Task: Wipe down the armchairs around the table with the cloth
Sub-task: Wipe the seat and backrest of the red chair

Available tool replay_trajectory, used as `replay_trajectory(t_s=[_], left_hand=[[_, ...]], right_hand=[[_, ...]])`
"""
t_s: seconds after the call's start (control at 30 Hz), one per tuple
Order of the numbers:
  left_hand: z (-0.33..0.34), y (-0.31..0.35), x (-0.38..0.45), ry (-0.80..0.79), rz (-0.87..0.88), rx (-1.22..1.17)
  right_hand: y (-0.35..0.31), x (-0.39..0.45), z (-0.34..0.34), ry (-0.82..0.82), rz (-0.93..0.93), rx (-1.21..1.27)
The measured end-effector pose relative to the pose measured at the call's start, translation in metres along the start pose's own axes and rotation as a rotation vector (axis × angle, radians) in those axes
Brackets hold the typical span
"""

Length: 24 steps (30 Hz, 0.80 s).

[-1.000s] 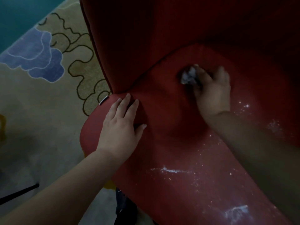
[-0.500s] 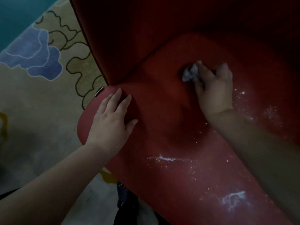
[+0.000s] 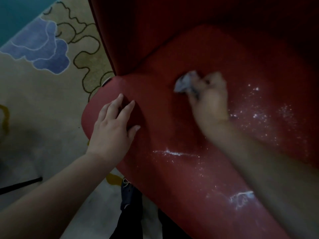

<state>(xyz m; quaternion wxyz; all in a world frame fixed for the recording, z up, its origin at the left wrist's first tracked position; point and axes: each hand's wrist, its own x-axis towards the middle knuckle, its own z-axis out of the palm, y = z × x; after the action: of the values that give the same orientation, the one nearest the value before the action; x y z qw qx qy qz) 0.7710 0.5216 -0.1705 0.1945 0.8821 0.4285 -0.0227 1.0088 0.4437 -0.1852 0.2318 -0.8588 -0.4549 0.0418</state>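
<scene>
A red armchair (image 3: 172, 118) fills most of the view, its seat cushion below me and its backrest rising at the top. My right hand (image 3: 209, 100) grips a crumpled pale cloth (image 3: 183, 82) and presses it on the middle of the seat; the hand is blurred. My left hand (image 3: 114, 128) rests flat on the seat's left front corner, fingers spread. White powdery streaks (image 3: 174, 153) and specks lie on the seat to the right and near its front edge.
A beige carpet (image 3: 43, 104) with a blue flower pattern and dark curly outlines lies left of the chair. A thin black rod (image 3: 20, 184) lies on the carpet at the lower left. My dark shoe (image 3: 128, 194) shows under the seat's front edge.
My right hand has moved with the cloth a little toward the seat's front and left. My left hand stays on the seat corner, fingers now slightly more spread.
</scene>
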Motion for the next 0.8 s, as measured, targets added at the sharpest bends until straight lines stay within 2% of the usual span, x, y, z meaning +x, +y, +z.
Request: replay_trajectory(t_s=[0.03, 0.1, 0.13, 0.2, 0.33, 0.43, 0.57, 0.67, 0.73, 0.8], left_hand=[[0.001, -0.001, -0.004, 0.005, -0.01, -0.006], [0.002, -0.006, -0.012, 0.008, -0.026, -0.014], [0.003, -0.007, -0.016, 0.009, -0.034, -0.023], [0.005, -0.01, -0.024, 0.007, -0.045, -0.047], [0.012, -0.013, -0.032, 0.034, -0.038, -0.123], [0.013, -0.016, -0.033, 0.063, -0.032, -0.153], [0.011, -0.024, -0.039, 0.082, 0.02, -0.128], [0.009, -0.03, -0.044, 0.075, 0.048, -0.119], [0.008, -0.033, -0.046, 0.067, 0.059, -0.125], [0.007, -0.033, -0.048, 0.057, 0.059, -0.13]], right_hand=[[-0.016, -0.019, 0.002, -0.053, -0.056, 0.062], [-0.033, -0.061, -0.001, -0.198, -0.304, 0.088], [-0.031, -0.075, -0.007, -0.269, -0.374, 0.091], [-0.014, -0.083, -0.021, -0.296, -0.427, 0.013], [0.006, -0.056, -0.021, -0.145, -0.24, -0.049], [-0.022, -0.037, 0.004, -0.085, -0.104, 0.036], [-0.068, -0.079, 0.018, -0.215, -0.274, 0.074], [-0.045, -0.109, -0.003, -0.291, -0.401, 0.047], [-0.022, -0.107, -0.014, -0.254, -0.385, -0.012], [-0.013, -0.092, -0.011, -0.143, -0.236, -0.017]])
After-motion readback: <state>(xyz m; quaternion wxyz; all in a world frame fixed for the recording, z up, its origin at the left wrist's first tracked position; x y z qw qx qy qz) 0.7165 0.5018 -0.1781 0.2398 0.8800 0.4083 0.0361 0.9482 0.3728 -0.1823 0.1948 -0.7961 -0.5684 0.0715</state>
